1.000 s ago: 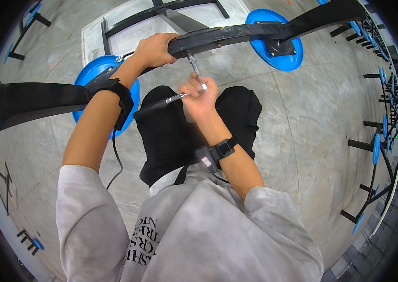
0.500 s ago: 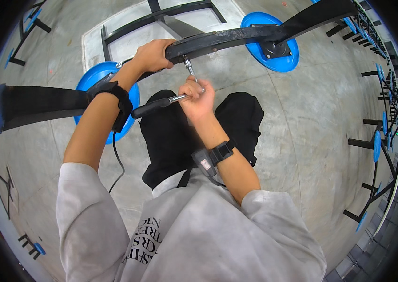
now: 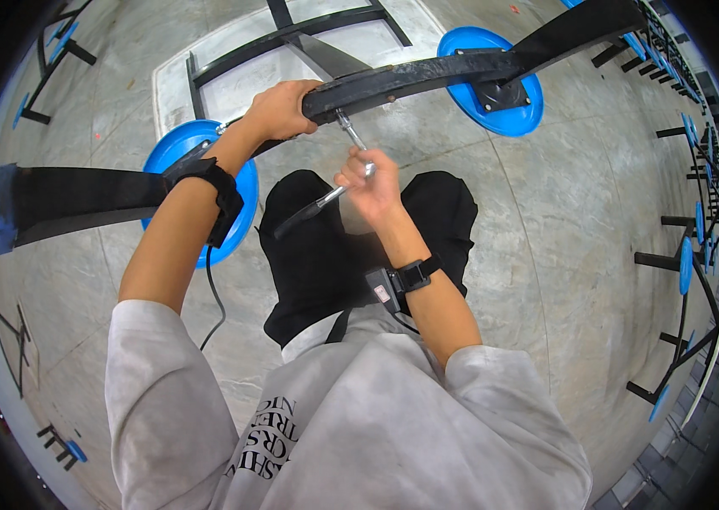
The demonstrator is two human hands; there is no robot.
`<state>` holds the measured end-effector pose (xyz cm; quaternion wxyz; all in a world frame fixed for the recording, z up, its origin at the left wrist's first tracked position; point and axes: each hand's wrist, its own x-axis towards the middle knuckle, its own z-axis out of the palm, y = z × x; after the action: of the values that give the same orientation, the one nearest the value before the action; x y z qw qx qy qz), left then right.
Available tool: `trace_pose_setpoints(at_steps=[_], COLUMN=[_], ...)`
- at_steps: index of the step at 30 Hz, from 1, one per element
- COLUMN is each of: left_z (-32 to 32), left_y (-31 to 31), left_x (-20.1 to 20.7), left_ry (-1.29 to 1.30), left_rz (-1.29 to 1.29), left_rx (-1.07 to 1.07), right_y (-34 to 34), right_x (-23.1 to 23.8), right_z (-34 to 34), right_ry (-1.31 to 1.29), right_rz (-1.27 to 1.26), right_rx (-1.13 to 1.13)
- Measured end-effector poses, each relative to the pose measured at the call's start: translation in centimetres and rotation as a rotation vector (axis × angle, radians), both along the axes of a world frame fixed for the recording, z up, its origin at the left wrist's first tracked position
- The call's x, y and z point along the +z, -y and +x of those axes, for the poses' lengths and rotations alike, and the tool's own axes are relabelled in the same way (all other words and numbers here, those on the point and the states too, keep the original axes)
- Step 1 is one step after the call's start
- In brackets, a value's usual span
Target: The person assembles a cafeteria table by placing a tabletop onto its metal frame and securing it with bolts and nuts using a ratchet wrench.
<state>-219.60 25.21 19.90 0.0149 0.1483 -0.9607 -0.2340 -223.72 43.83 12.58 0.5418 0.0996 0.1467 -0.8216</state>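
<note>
The right hand [image 3: 372,185] is closed around the head of the ratchet [image 3: 331,199], and the handle slants down to the left. From this hand, the extension [image 3: 351,133] goes up and a little left, with its long axis crossing the black beam [image 3: 368,93], and it meets the beam's near side. The left hand [image 3: 281,112] is bent over the beam, just left of that contact and, I think, slightly nearer.

Stacked, slanting rows of bold black capital letters [image 3: 268,435] stand on the left side of the loose, pale grey fabric T-shirt [image 3: 402,416]. The whitish rectangular label [image 3: 381,294] on the boxy dark grey wrist device [image 3: 388,282] is too small to read.
</note>
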Motion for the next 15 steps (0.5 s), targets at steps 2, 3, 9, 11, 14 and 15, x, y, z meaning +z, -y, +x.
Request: trace_pose_setpoints(at_steps=[2, 3, 9, 11, 14, 15], left_z=[0.3, 0.2, -0.2, 0.3, 0.2, 0.2], left_y=[0.0, 0.0, -0.2, -0.4, 0.0, -0.2], left_x=[0.3, 0.3, 0.1, 0.4, 0.8, 0.7], left_ry=[0.008, 0.025, 0.027, 0.036, 0.032, 0.033], left_rz=[-0.005, -0.015, -0.038, -0.035, -0.050, -0.057], left_rx=[0.011, 0.021, 0.023, 0.029, 0.032, 0.018], right_y=[0.0, -0.1, -1.5, -3.5, -4.4, -5.3], right_x=[0.1, 0.0, 0.0, 1.9, 1.8, 1.7], right_z=[0.0, -0.2, -2.1, -2.8, -3.9, -3.4], right_ry=[-0.221, -0.432, -2.355, -2.188, -2.104, -1.796], right_rz=[0.104, 0.205, 1.021, 0.910, 0.766, 0.816], right_rx=[0.008, 0.017, -0.137, -0.107, -0.140, -0.132])
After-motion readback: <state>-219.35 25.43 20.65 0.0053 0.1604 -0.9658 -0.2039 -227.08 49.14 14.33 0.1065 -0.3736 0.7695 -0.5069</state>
